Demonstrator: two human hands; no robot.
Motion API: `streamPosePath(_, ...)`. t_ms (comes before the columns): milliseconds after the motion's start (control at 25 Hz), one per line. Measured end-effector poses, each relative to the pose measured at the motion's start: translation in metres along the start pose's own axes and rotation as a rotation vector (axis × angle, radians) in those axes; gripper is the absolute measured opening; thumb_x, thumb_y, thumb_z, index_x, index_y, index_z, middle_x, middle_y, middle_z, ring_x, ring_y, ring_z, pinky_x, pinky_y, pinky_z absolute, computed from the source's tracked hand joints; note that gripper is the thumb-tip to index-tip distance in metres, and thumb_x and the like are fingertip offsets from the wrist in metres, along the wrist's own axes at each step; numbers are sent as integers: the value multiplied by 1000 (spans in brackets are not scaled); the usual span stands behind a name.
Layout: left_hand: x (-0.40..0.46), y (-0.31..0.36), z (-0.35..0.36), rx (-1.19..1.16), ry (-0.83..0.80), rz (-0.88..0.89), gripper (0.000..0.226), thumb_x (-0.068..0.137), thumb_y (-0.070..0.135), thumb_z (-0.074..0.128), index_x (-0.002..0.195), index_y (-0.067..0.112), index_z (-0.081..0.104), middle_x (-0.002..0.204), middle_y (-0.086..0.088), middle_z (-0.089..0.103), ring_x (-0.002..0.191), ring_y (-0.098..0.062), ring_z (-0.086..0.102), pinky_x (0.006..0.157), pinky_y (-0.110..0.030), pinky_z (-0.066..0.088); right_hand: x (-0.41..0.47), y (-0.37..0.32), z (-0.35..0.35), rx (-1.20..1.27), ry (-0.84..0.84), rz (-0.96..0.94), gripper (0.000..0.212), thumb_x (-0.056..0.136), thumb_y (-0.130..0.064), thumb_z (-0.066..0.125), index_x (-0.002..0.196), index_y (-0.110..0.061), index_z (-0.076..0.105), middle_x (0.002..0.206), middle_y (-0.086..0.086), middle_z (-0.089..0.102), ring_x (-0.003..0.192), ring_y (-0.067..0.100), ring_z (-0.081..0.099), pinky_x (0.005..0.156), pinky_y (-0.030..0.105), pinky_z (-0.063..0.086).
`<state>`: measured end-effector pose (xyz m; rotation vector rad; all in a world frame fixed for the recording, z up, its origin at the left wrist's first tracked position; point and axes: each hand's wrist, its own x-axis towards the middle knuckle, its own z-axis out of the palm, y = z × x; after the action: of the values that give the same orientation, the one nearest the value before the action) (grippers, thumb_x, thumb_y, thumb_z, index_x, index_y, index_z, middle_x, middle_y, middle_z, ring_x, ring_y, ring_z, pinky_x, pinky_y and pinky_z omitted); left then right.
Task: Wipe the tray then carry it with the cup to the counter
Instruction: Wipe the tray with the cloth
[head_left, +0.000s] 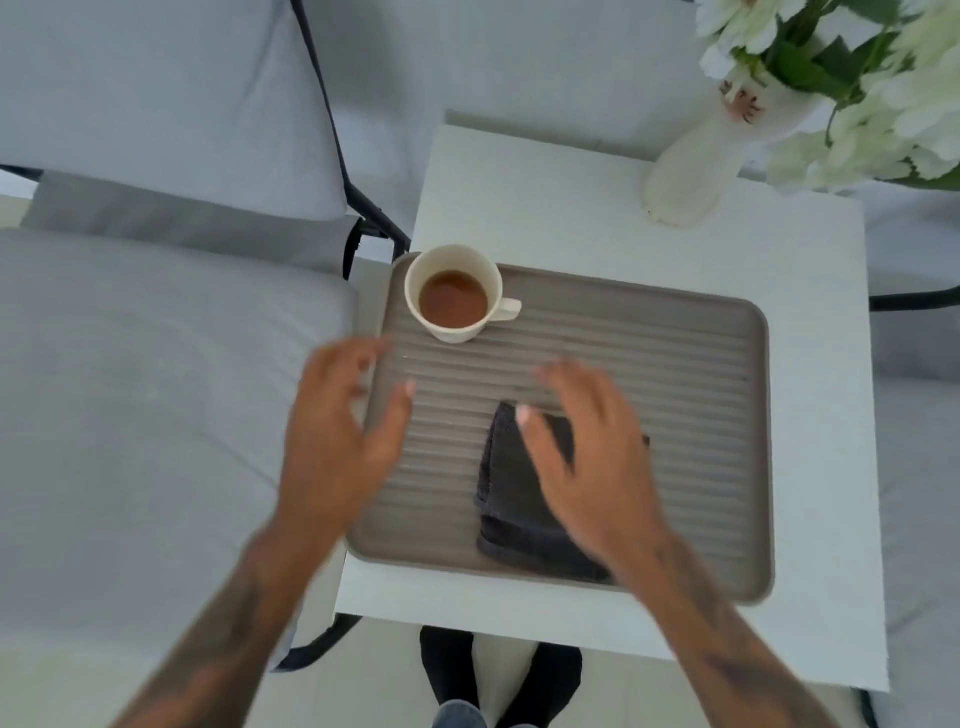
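Both hands, left (332, 441) and right (587, 457), hover spread and empty over the soft, folded dark-grey cloth (519, 499) on the stiff ribbed taupe tray (675, 364), its spill-prone cream ceramic cup (457, 293) at the far-left corner.

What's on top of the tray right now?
On the tray: a cup of brown liquid at its far-left corner, and a folded dark cloth, partly covered by the right hand.

The tray (675, 364) looks matt taupe, plastic or silicone, with a ribbed floor. The folded cloth (511, 499) is dark grey, nubby terry. The cup (457, 332) is smooth cream ceramic. The counter (810, 312) is matt white; the seat cushions (130, 415) are grey woven fabric.
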<state>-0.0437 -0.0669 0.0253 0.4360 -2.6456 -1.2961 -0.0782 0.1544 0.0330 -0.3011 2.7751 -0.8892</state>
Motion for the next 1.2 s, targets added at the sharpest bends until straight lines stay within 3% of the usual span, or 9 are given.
streamPosePath(120,-86,-10,34,330,-163,55,53,92,41,57,136,12,55,145,-13,47,136,-26,44,108,-44,45,-64,33,37,-284,-129,-94,55,98,-53,41,148,-33,34,163,3,17,151,25,10,118,53,24)
streamPosePath(240,-120,-26,60,482,-280,60,76,92,54,51,149,5,39,161,-17,29,151,-34,23,113,-51,40,-67,68,44,-422,-175,-179,58,97,-54,40,150,-31,31,163,9,16,151,32,10,117,57,22)
streamPosePath(400,-122,-34,58,510,-336,44,83,94,59,43,156,7,21,167,-12,11,155,-29,8,118,-50,33,-72,92,31,-498,-105,-112,55,99,-50,29,150,-29,30,163,8,17,151,31,10,117,58,20)
streamPosePath(520,-123,-34,60,539,-360,92,81,97,53,42,156,3,17,167,-14,7,155,-31,7,121,-48,21,-65,85,36,-465,-79,-93,52,100,-44,29,150,-28,32,162,6,18,151,32,9,116,61,20)
streamPosePath(760,-122,-40,60,392,-288,69,95,91,61,50,154,-3,17,165,-18,15,154,-30,14,118,-50,30,-23,12,86,-405,-171,-414,49,100,-40,38,148,-27,38,162,0,21,151,32,9,118,61,13)
streamPosePath(840,-121,-38,61,395,-263,57,103,88,69,47,154,-3,17,164,-20,15,154,-30,13,117,-52,33,-17,4,95,-403,-182,-406,50,101,-37,37,149,-24,36,162,-1,21,151,30,9,119,59,12)
streamPosePath(1000,-119,-31,66,549,-223,-42,119,76,83,46,156,2,14,165,-20,9,154,-32,8,122,-48,21,-27,48,64,-542,-187,-395,50,103,-37,30,152,-27,27,163,-2,18,151,25,11,119,54,20)
streamPosePath(1200,-119,-26,72,641,-229,-75,122,74,84,47,156,2,13,165,-21,7,154,-34,5,123,-50,14,-68,147,-19,-582,-137,-84,51,102,-37,19,152,-25,24,163,3,17,151,28,11,114,59,24)
